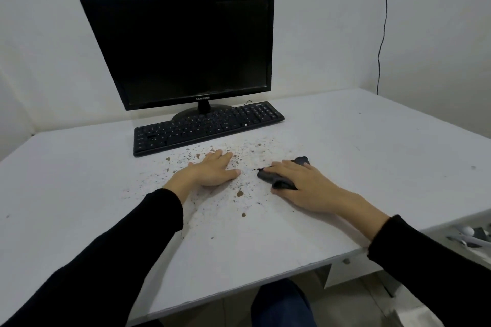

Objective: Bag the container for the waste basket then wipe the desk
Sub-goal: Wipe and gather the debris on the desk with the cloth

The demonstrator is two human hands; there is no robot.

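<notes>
A white desk (79, 194) carries brown crumbs and dark specks (240, 193) scattered across its middle, in front of the keyboard. My left hand (212, 171) lies flat on the dirty patch, palm down, fingers together, holding nothing. My right hand (300, 183) presses down on a dark grey cloth (268, 176) at the right edge of the dirt; the cloth sticks out at the fingertips and toward the left. No waste basket, bag or container is in view. Both forearms wear black sleeves.
A black keyboard (207, 126) lies just behind the dirt, with a dark monitor (186, 50) behind it. A black cable (382, 34) hangs on the right wall. An open drawer (470, 239) with small items is at the right, below the desk edge. My knee (281, 302) shows under the desk.
</notes>
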